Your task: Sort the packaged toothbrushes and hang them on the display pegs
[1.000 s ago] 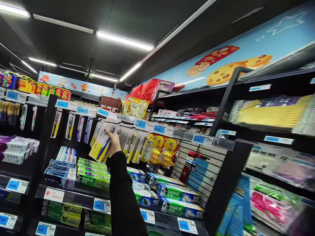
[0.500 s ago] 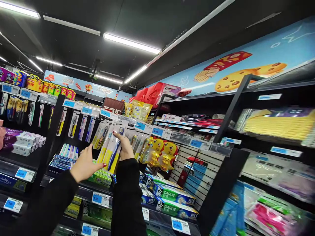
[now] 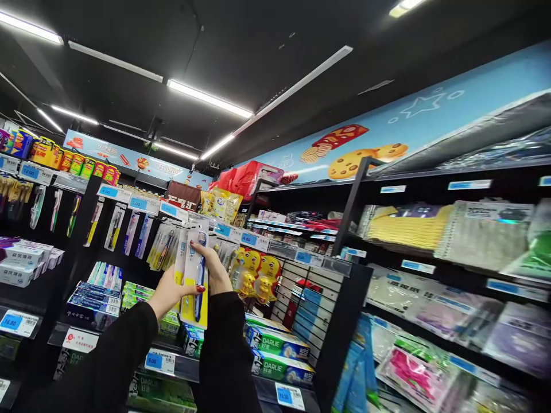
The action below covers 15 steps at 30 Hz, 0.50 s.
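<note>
Toothbrush pack (image 3: 194,281): glossy clear plastic, card backing; sleeves (image 3: 224,355) matt black cloth.

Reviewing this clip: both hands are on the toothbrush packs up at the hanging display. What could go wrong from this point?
The right hand and left hand pinch several toothbrush packs at once; an outer one could slip and drop onto the toothpaste boxes below. The neighbouring hanging packs sit close by, so a sideways pull might knock them off their hooks. Whether the held packs are off their hook is unclear.
</note>
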Each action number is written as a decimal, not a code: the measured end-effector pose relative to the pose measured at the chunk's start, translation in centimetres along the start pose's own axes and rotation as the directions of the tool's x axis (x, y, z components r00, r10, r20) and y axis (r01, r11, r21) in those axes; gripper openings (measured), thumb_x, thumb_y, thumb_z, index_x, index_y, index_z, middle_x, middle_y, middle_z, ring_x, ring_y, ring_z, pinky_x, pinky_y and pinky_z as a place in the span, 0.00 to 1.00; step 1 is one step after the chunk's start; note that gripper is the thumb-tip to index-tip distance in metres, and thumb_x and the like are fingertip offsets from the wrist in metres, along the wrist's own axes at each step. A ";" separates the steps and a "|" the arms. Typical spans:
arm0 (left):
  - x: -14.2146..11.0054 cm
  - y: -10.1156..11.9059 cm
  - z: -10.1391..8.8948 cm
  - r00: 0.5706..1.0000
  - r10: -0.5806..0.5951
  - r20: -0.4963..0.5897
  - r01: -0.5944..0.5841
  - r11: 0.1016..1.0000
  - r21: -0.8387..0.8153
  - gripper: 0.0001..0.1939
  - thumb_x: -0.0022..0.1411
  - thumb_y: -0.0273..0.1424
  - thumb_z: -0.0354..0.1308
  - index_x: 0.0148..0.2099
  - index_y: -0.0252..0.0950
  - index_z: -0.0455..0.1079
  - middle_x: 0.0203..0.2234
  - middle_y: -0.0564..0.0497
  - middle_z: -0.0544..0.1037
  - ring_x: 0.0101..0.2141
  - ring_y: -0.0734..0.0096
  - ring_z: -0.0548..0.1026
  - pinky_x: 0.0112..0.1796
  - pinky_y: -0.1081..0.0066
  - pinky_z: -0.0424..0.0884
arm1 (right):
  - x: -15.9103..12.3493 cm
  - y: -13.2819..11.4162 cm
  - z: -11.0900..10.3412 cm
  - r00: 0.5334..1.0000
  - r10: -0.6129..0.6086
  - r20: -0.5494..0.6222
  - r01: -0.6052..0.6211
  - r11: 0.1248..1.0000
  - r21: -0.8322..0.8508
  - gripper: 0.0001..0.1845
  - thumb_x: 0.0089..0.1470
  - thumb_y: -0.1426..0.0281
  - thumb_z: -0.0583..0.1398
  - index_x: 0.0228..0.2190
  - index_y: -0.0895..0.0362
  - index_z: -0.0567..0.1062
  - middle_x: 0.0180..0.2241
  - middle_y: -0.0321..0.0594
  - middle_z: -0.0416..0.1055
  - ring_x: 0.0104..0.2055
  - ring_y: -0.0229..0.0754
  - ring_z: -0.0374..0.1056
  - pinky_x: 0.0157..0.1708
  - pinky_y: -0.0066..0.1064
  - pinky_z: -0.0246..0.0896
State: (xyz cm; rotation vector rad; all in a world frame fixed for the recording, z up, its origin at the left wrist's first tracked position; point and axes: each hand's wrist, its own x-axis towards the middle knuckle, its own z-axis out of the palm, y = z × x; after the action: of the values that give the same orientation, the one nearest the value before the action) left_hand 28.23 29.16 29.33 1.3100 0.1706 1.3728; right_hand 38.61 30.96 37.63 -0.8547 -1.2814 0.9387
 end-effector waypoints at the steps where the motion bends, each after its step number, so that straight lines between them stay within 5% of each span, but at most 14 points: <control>1: 0.0 -0.1 0.1 1.000 -0.005 0.022 0.006 0.999 -0.049 0.30 0.38 0.28 0.67 0.46 0.32 0.64 0.38 0.43 0.75 0.41 0.58 0.72 0.43 0.63 0.65 | 0.0 -0.2 0.0 1.000 -0.011 -0.007 0.010 1.000 -0.023 0.11 0.34 0.69 0.65 0.25 0.59 0.73 0.23 0.39 0.75 0.27 0.45 0.71 0.29 0.31 0.66; 6: -0.3 -0.5 1.0 0.996 -0.030 0.083 0.049 0.970 -0.239 0.28 0.41 0.28 0.66 0.46 0.32 0.63 0.35 0.44 0.75 0.37 0.60 0.73 0.40 0.64 0.67 | -0.1 -1.0 0.0 0.998 -0.053 -0.042 0.047 0.990 -0.131 0.14 0.30 0.70 0.66 0.25 0.60 0.73 0.22 0.38 0.74 0.23 0.44 0.69 0.25 0.31 0.63; 15: -1.8 -0.1 2.5 0.999 -0.036 0.012 0.038 0.947 -0.318 0.24 0.40 0.25 0.66 0.43 0.32 0.66 0.34 0.47 0.76 0.37 0.61 0.73 0.40 0.67 0.66 | -2.3 -1.2 -0.4 0.992 -0.119 -0.036 0.111 0.979 -0.170 0.17 0.31 0.67 0.67 0.27 0.60 0.73 0.25 0.39 0.74 0.24 0.42 0.69 0.25 0.29 0.62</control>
State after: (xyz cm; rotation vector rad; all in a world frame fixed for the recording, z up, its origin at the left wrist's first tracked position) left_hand 29.65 26.41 29.16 1.0356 -0.0309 1.3024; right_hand 38.97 28.37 37.78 -0.9166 -1.3688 0.7228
